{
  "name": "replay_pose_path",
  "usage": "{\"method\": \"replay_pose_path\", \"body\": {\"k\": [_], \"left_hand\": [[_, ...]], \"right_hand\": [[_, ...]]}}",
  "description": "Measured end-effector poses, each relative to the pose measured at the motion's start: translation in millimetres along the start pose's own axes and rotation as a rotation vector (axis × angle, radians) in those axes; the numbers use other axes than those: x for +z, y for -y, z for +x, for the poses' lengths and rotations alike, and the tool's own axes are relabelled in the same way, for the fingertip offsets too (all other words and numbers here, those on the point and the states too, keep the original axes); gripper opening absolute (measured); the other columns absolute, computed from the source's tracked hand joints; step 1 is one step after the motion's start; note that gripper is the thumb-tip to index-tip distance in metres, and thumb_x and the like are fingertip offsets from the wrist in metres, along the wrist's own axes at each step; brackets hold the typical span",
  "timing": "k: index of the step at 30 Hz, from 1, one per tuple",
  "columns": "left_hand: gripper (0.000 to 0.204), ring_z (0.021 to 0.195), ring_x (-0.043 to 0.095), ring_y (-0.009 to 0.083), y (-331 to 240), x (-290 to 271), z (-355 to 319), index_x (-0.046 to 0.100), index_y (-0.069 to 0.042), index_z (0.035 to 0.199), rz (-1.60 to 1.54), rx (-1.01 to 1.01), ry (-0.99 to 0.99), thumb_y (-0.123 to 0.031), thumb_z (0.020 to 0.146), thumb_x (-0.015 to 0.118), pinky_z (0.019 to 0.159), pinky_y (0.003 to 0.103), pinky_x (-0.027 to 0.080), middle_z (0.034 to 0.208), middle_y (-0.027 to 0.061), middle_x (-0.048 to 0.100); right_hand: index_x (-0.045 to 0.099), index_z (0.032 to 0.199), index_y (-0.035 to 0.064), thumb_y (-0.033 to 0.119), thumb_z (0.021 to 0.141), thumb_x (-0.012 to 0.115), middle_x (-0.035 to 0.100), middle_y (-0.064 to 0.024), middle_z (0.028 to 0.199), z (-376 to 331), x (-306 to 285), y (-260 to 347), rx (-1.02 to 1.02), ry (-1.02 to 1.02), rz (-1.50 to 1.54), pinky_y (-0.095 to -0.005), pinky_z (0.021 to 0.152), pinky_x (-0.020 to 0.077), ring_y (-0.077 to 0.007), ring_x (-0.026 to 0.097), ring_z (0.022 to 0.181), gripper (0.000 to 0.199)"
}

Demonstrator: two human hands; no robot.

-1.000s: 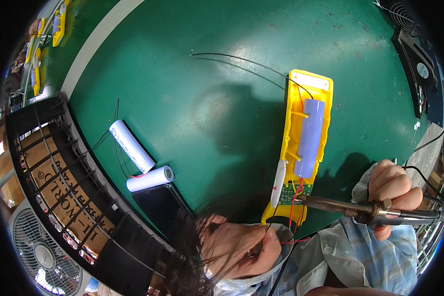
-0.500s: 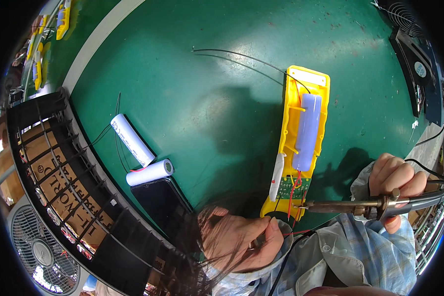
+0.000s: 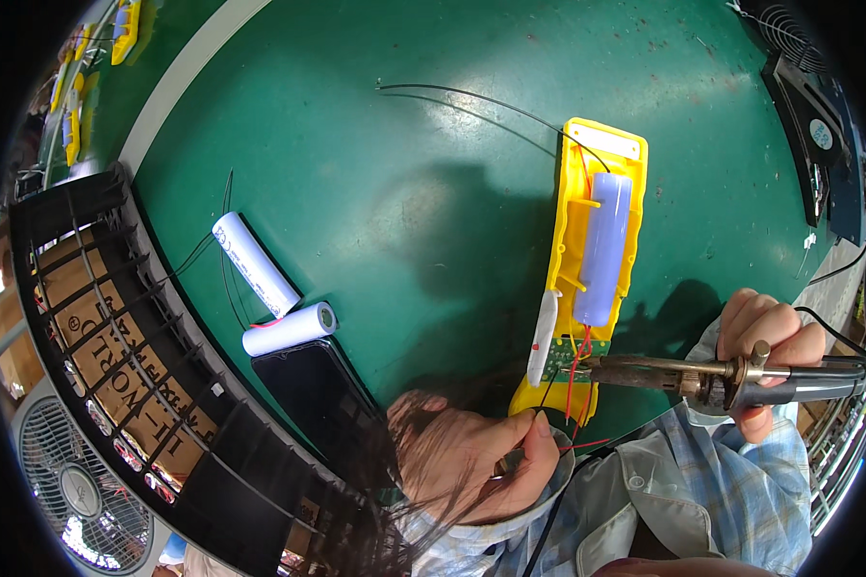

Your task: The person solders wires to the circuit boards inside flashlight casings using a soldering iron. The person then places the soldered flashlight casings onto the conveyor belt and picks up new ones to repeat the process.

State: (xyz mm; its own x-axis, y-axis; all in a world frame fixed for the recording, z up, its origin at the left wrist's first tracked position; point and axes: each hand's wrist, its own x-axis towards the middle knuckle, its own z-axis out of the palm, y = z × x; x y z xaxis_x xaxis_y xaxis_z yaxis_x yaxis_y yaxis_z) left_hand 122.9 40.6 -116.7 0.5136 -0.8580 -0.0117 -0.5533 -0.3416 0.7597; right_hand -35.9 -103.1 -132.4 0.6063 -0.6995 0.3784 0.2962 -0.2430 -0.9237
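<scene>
My left hand [image 3: 476, 457] pinches a thin black wire [image 3: 549, 391] between thumb and forefinger, at the near end of a yellow plastic housing half [image 3: 571, 226]. The wire runs up to a small green circuit board [image 3: 595, 347] in the housing. My right hand [image 3: 772, 337] grips a soldering iron [image 3: 659, 372] from the right. Its tip lies over the board; whether it touches is hard to see. A lilac cylindrical battery cell [image 3: 603, 250] rests in the housing, with red wires [image 3: 573, 385] at its near end and a black lead curving off at its far end.
Two loose cells with wires [image 3: 256, 264] lie left on the green table [image 3: 356, 183], beside a black phone [image 3: 313, 389]. A black rack [image 3: 149, 317] borders the left side. A fan [image 3: 82, 481] stands lower left. Black equipment [image 3: 799, 139] sits at the far right.
The iron's tip has moved slightly up, from the housing's near end onto the circuit board. My left hand, still pinching, has brought the black wire up to the board.
</scene>
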Motion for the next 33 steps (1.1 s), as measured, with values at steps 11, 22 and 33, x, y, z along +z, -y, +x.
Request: {"method": "replay_pose_path", "body": {"k": [11,22,33], "left_hand": [[0.011,0.04,0.043,0.0104,-10.7,-1.7,10.4,0.053,-0.009,0.06,-0.014,0.058,0.019,-0.004,0.053,0.061,0.072,0.033,0.033,0.043,-0.0016,0.046],[0.013,0.039,0.042,0.0096,-14.3,-1.7,11.4,0.054,-0.01,0.06,0.06,0.063,0.117,-0.002,0.053,0.061,0.072,0.032,0.033,0.043,-0.0028,0.045],[0.013,0.038,0.041,0.0087,-7.2,3.5,7.2,0.055,-0.01,0.062,-0.067,0.032,0.0,-0.002,0.052,0.061,0.072,0.031,0.031,0.041,-0.003,0.044]], "right_hand": [[0.037,0.072,0.0115,0.028,0.058,0.07,0.041,0.0004,0.06,-6.2,-14.7,15.1,-0.011,-0.165,0.273,-0.0237,0.047,0.0251,-0.0097,0.033,0.047,0.04],[0.038,0.077,0.0077,0.024,0.061,0.067,0.044,-0.0058,0.065,-0.5,-17.9,12.1,0.051,-0.073,0.059,-0.0251,0.044,0.0294,-0.0114,0.036,0.047,0.037],[0.038,0.077,0.0072,0.024,0.061,0.068,0.043,-0.0069,0.066,-2.4,-16.2,9.3,0.044,-0.034,0.005,-0.0258,0.044,0.0304,-0.0128,0.037,0.047,0.038]]}}
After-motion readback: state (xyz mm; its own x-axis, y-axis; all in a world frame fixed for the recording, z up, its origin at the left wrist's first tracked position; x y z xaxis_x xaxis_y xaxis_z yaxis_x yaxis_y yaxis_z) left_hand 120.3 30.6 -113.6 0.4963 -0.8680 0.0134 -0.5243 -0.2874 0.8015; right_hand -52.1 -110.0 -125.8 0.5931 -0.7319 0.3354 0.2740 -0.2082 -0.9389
